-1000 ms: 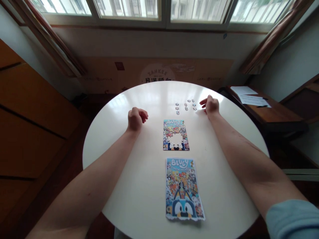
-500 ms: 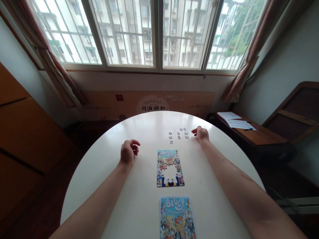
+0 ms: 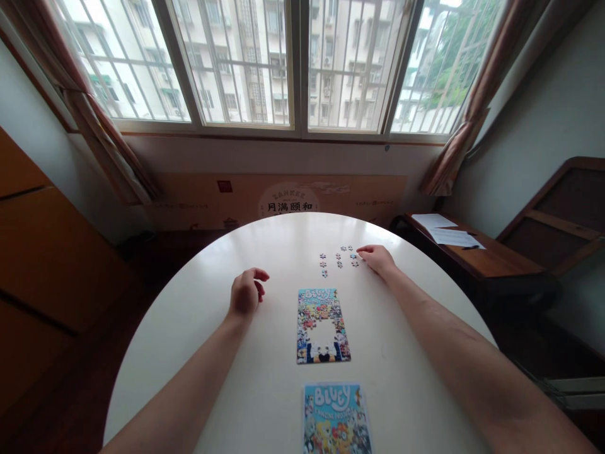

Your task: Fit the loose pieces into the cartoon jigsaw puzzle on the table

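A partly assembled jigsaw puzzle [image 3: 318, 311] lies in the middle of the white table, with a pale gap in its lower centre. Beyond it, several loose puzzle pieces [image 3: 339, 265] are spread out in short rows. My right hand [image 3: 377, 258] is at the right side of these pieces, fingers stretched left with the tips right beside a bluish puzzle piece [image 3: 353, 256]; whether they touch it I cannot tell. Left of the puzzle, my left hand [image 3: 246, 291] rests with loosely bent fingers, thumb and fingers apart, holding nothing.
Nearest me lies a picture sheet [image 3: 334, 416] with the word Bluey and cartoon figures. All this is on a round white table [image 3: 189, 353]. To the right stands a wooden chair or bench [image 3: 496, 258] with papers [image 3: 456, 237] and a pen on it. Windows are ahead.
My right hand has moved a little left, its fingers straightening toward the bluish piece. My left hand stays almost where it was. The view has tilted up slightly.
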`<action>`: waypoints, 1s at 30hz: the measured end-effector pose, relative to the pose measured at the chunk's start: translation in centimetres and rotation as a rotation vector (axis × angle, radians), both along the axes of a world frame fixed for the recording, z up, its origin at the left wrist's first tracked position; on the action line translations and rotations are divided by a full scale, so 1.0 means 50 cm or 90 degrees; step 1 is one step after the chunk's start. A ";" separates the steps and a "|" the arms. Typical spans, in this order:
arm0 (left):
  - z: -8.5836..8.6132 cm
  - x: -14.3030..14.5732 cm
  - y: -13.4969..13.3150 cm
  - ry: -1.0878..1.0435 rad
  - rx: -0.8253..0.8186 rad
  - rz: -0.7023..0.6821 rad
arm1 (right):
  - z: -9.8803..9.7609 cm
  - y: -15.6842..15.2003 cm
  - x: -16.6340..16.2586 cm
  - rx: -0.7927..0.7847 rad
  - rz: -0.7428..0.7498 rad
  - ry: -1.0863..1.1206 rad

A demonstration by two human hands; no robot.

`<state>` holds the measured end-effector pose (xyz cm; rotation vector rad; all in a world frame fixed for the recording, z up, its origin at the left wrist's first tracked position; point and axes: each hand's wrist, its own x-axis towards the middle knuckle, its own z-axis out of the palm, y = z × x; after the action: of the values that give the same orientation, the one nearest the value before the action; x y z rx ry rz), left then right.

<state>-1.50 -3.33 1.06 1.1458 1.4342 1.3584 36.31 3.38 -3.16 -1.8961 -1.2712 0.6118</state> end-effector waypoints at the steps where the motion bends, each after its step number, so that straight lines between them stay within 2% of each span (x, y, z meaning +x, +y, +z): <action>1: 0.000 0.000 0.000 0.003 0.000 0.000 | 0.000 0.000 0.000 0.000 0.003 -0.008; 11: 0.003 0.002 -0.004 0.021 0.009 -0.001 | 0.005 0.002 -0.003 -0.029 0.007 -0.027; 16: 0.006 0.003 -0.006 0.025 0.012 -0.002 | 0.011 -0.001 -0.006 -0.012 -0.001 -0.036; 24: 0.008 0.007 -0.010 0.025 0.012 0.005 | 0.005 -0.034 -0.016 0.132 -0.025 -0.059; 30: 0.008 0.010 -0.011 0.022 0.016 0.010 | 0.000 -0.038 -0.017 0.178 -0.006 -0.084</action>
<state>-0.98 -3.89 1.48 1.1821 1.4570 1.3771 35.46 1.49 -3.15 -1.7304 -1.3539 0.2891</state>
